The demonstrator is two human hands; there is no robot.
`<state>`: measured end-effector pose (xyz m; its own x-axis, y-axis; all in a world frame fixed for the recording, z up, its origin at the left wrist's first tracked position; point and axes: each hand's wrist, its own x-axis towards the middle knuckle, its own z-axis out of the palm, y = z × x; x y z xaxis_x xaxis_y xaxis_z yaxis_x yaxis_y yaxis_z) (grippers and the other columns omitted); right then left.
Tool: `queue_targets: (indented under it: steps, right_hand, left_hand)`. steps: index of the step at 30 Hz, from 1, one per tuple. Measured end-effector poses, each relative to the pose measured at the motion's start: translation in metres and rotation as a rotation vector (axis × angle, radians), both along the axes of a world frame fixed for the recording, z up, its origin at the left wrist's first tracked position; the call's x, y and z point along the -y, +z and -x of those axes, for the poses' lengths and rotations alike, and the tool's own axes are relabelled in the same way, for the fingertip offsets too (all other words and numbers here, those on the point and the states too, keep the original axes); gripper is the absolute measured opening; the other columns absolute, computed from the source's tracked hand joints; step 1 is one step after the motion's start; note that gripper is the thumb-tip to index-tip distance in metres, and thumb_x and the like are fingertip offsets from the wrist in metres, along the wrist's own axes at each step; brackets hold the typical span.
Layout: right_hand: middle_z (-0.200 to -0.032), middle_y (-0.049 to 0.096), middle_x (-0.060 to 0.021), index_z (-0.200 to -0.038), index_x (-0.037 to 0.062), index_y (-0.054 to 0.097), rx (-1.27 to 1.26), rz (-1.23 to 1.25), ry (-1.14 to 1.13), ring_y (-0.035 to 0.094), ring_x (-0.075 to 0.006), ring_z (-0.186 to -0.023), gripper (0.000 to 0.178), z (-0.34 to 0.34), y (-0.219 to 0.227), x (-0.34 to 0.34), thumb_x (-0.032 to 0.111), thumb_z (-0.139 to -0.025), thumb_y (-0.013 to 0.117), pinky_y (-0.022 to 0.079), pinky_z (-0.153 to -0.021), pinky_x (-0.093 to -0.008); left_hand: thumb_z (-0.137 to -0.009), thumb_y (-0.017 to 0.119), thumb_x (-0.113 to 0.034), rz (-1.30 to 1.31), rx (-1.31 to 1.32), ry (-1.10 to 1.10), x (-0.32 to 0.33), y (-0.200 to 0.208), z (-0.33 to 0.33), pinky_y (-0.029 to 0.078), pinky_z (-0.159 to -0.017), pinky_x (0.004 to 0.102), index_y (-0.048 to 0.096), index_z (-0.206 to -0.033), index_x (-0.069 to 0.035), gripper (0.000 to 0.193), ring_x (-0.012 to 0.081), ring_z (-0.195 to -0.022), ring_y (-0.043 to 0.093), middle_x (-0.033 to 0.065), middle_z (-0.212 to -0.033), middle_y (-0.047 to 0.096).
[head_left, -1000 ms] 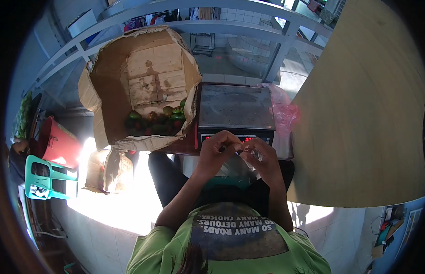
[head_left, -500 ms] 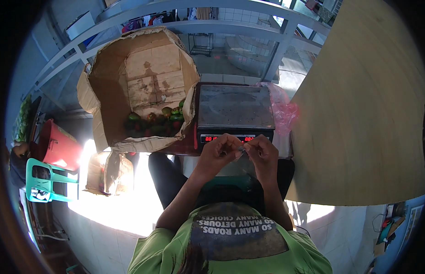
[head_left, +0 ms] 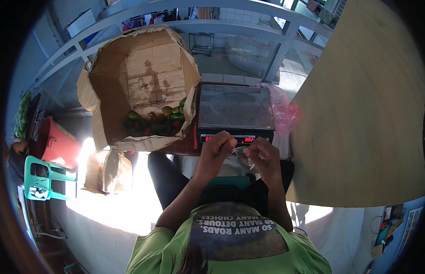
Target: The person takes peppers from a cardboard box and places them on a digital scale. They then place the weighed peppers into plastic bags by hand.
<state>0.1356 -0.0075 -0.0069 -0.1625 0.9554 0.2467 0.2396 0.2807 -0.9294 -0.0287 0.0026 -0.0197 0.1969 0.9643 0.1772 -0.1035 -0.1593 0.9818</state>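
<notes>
My left hand (head_left: 215, 153) and my right hand (head_left: 265, 159) are raised close together in front of the scale. Between them stretches the gathered top of a thin see-through plastic bag (head_left: 240, 150), pinched by the fingers of both. A loose end hangs by the right hand; the lower part of the bag is hard to make out above my lap. Just beyond the hands stands a digital scale (head_left: 236, 107) with a flat metal plate and a lit red display. Left of it, a large open cardboard box (head_left: 155, 64) has green and reddish round produce (head_left: 166, 119) heaped at its near side.
Crumpled pink plastic bags (head_left: 284, 112) lie at the scale's right edge. A curved wooden panel (head_left: 358, 118) fills the right side. At left stand a red bucket (head_left: 61, 146), a green plastic chair (head_left: 43, 179) and a smaller carton (head_left: 107, 172). A railing (head_left: 230, 28) runs behind.
My hands have moved slightly apart, drawing the plastic between them into view. The right hand has come a little lower and nearer; a loose end now shows beside it.
</notes>
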Motion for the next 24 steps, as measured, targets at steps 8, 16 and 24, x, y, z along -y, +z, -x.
queue_targets:
  steps: [8,16,24]
  right_hand:
    - [-0.067,0.051,-0.0035,-0.075,-0.001,0.054,-0.046,0.021,-0.104,0.045,-0.0083,-0.06,0.011,-0.008,0.001,-0.002,0.004,-0.074,0.063,0.037,-0.056,-0.0228]
    - [-0.068,0.05,-0.0036,-0.075,-0.0003,0.053,0.035,-0.114,-0.103,0.047,-0.0107,-0.061,0.009,-0.021,0.008,-0.007,0.001,-0.071,0.062,0.038,-0.058,-0.0242]
    - [-0.064,0.044,-0.0036,-0.072,-0.0021,0.05,0.025,0.035,-0.068,0.039,-0.0112,-0.058,0.013,-0.013,0.001,0.0,0.005,-0.076,0.061,0.033,-0.053,-0.0261]
  left_hand:
    - [-0.082,0.054,-0.006,0.115,0.109,-0.088,0.0,0.006,0.006,0.036,-0.064,0.0186,0.052,-0.087,-0.002,0.006,0.0039,-0.071,0.045,-0.0015,-0.078,0.051]
    - [-0.079,0.055,-0.003,0.116,0.081,-0.042,-0.005,0.006,0.007,0.035,-0.062,0.0184,0.055,-0.089,-0.003,0.01,0.0036,-0.07,0.044,-0.0019,-0.077,0.05]
    - [-0.083,0.053,-0.008,-0.043,-0.13,0.027,-0.007,-0.003,0.006,0.032,-0.058,0.0194,0.05,-0.075,-0.002,0.01,0.0036,-0.066,0.039,-0.003,-0.071,0.044]
